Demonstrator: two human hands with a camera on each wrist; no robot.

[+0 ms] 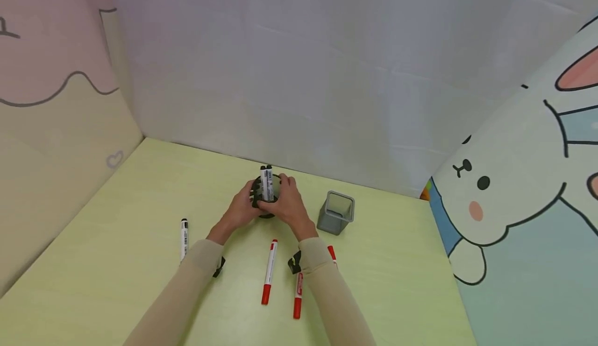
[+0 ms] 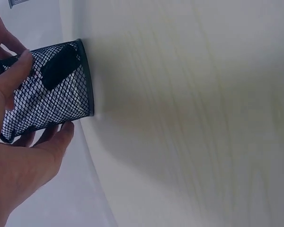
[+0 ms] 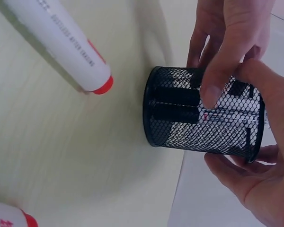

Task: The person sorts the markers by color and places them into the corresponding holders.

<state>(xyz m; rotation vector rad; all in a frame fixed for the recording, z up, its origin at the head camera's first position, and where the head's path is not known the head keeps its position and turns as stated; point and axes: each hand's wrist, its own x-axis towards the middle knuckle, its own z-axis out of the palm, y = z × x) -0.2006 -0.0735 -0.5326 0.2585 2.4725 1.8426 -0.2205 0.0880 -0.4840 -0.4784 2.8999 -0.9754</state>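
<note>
Both hands hold a round black mesh pen cup (image 1: 256,194) near the back of the table. My left hand (image 1: 241,209) grips its left side, and my right hand (image 1: 288,207) curls round the right side. Two white markers with black caps (image 1: 267,182) stand in the cup and stick out above its rim. Through the mesh (image 3: 180,135) in the right wrist view, their black caps show at the bottom end. The cup is upright in the head view; whether its base touches the table, I cannot tell.
A grey square pen holder (image 1: 335,224) stands right of the hands. A black-capped marker (image 1: 184,234) lies left, partly behind the left sleeve. Red-capped markers (image 1: 269,272) lie between and beside the forearms, some partly hidden by the right sleeve. A pale wall (image 1: 280,76) rises behind the table.
</note>
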